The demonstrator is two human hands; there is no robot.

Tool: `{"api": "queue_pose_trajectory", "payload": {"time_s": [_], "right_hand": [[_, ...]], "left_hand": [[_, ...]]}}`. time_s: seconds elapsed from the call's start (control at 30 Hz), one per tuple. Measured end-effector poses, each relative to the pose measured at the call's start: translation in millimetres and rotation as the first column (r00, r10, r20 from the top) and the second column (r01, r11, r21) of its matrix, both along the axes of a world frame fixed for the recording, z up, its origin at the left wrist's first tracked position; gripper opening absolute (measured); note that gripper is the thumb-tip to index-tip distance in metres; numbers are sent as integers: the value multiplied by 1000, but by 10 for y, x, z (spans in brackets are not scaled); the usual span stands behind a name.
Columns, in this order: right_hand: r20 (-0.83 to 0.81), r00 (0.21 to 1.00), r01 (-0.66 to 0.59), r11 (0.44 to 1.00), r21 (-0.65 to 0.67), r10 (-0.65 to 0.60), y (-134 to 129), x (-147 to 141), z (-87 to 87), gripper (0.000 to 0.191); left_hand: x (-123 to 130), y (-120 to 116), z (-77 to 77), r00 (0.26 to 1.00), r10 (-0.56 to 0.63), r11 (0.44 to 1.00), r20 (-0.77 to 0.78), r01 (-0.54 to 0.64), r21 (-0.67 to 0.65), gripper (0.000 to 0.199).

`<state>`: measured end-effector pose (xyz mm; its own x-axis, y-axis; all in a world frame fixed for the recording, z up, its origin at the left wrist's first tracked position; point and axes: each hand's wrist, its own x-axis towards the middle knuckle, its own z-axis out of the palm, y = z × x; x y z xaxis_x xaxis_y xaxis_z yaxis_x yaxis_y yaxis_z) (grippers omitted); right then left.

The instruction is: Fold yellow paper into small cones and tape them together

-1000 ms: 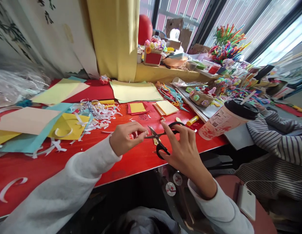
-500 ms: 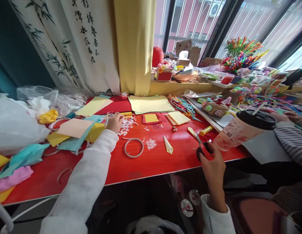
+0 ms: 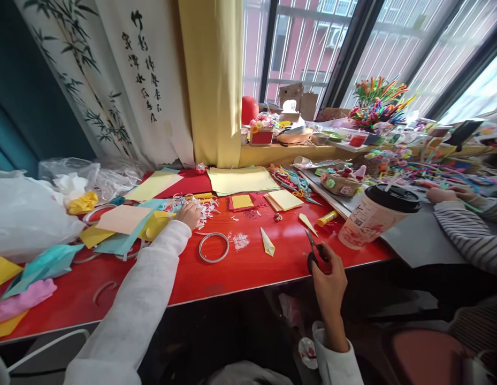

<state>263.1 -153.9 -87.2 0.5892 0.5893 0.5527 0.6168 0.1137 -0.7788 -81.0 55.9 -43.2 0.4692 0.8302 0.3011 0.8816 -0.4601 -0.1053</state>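
At the back left of the red table, my left hand point(image 3: 189, 215) has its fingers curled into a heap of white paper strips point(image 3: 206, 212); its fingertips are partly hidden. Black-handled scissors point(image 3: 312, 250) are in my right hand point(image 3: 331, 280), near the table's front edge, with fingers through the handles and blades pointing away. Just beyond the blades lies a narrow folded pale-yellow paper piece point(image 3: 307, 223). Another folded yellow cone point(image 3: 267, 243) rests to the left. A ring of white tape or ribbon point(image 3: 214, 261) lies flat beside small white scraps point(image 3: 241, 241).
A paper cup with black lid point(image 3: 360, 219) stands right of the scissors, by a yellow glue-stick-like tube point(image 3: 327, 218). Square paper stacks point(image 3: 285, 200) lie behind. Coloured sheets point(image 3: 125, 218) and a white plastic bag point(image 3: 27, 211) fill the left. Another person's striped sleeve point(image 3: 460, 230) is at right.
The scissors in my right hand have come away from the narrow yellow paper piece, which now lies apart on the table. My left hand stays at the paper strips. The camera view has shifted slightly.
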Motion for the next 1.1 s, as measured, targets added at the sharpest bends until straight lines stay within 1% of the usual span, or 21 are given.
{"api": "queue_pose_trajectory", "payload": {"time_s": [0.13, 0.27, 0.4, 0.53, 0.63, 0.73, 0.8, 0.97, 1.03, 1.1], "right_hand": [[-69, 997, -16, 998, 63, 21, -58, 4, -66, 44], [-15, 998, -64, 996, 59, 65, -113, -14, -87, 43], [18, 996, -84, 996, 39, 84, -147, -14, -81, 44], [8, 996, -90, 996, 23, 90, -158, -8, -89, 46], [34, 994, -100, 995, -4, 100, -160, 1, -94, 45], [61, 992, -110, 994, -23, 112, -165, 17, -92, 44], [76, 990, -119, 992, -28, 121, -174, 27, -89, 44], [117, 981, -144, 986, -80, 153, -187, 28, -66, 44], [131, 980, -138, 984, -114, 153, -164, 40, -33, 43], [167, 975, -115, 977, -180, 146, -116, 86, 21, 41]], "left_hand": [[-59, 41, -41, 999, 47, 998, 12, -46, -47, 19], [-119, 76, -46, 992, 111, 991, 61, -106, -86, 25], [-171, 79, -26, 984, 144, 986, 107, -133, -103, 30], [-200, 49, 0, 974, 178, 982, 142, -167, -91, 27], [-208, 25, 26, 964, 210, 977, 161, -200, -75, 25], [-215, 30, 59, 952, 238, 971, 195, -230, -60, 29], [-224, 52, 79, 941, 243, 970, 234, -238, -51, 28], [-263, 76, 109, 910, 222, 972, 350, -235, -6, 19], [-263, 50, 134, 888, 226, 967, 401, -255, 19, 22], [-219, 30, 191, 856, 245, 954, 455, -296, 42, 30]]}}
